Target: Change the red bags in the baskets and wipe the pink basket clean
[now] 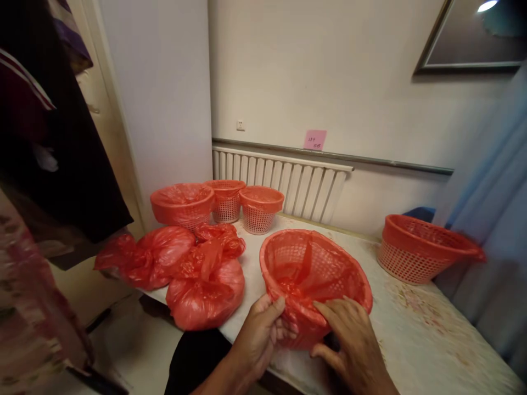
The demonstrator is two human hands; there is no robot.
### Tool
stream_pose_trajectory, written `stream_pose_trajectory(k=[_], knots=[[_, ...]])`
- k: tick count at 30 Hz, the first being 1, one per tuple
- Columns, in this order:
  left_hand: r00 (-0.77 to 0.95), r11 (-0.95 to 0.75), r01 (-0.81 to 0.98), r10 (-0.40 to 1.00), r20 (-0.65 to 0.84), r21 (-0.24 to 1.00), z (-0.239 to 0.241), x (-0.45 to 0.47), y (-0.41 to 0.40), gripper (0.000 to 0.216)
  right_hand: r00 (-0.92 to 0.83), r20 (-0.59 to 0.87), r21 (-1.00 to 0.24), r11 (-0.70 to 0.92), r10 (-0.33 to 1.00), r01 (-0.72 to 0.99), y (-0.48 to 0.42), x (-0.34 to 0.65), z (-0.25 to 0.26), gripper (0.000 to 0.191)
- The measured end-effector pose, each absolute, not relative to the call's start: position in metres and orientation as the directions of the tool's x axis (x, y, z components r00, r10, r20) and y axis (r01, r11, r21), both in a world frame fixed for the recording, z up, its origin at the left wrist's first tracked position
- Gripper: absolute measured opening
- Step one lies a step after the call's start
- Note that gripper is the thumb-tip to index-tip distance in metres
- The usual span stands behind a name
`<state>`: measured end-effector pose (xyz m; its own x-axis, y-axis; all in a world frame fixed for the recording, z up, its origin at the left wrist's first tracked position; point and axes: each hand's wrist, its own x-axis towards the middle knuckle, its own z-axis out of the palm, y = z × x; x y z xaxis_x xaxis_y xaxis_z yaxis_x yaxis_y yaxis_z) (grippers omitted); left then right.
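Observation:
A red plastic basket (325, 258) lined with a thin red plastic bag (302, 282) sits tilted toward me at the table's near edge. My left hand (259, 337) is closed on the bag where it folds over the basket's near rim, thumb on top. My right hand (354, 343) presses on the same rim just to the right, fingers curled over the bag.
Two tied, filled red bags (206, 291) lie at the left of the white table (428, 329). Three bag-lined baskets (224, 203) stand at the back left by a radiator (296, 184). Another lined basket (420, 247) sits at right. Dark clothing hangs at far left.

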<state>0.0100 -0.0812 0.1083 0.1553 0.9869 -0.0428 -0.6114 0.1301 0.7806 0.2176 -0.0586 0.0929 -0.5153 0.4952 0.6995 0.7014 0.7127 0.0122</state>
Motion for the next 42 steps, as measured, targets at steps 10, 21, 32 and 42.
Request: stream_pose_trajectory(k=[10, 21, 32, 42], knots=[[0.064, -0.048, -0.239, 0.996, 0.065, 0.970, 0.151, 0.019, -0.043, 0.026, -0.387, 0.786, -0.030, 0.654, 0.483, 0.756, -0.060, 0.208, 0.080, 0.041], [0.315, 0.278, -0.667, 0.946, -0.077, 0.691, 0.169, 0.030, -0.026, 0.006, -0.120, 0.812, -0.251, 0.525, 0.572, 0.813, -0.067, 0.173, 0.100, 0.021], [0.016, 0.023, -0.622, 1.000, -0.016, 0.783, 0.163, -0.004, -0.007, 0.008, 0.024, 0.801, -0.236, 0.278, 0.599, 0.931, -0.026, 0.245, 0.101, 0.026], [-0.229, -0.230, -0.255, 0.958, 0.172, 0.939, 0.163, -0.022, 0.014, 0.012, 0.255, 0.611, -0.430, 0.043, 0.749, 0.902, 0.035, 0.291, 0.142, 0.031]])
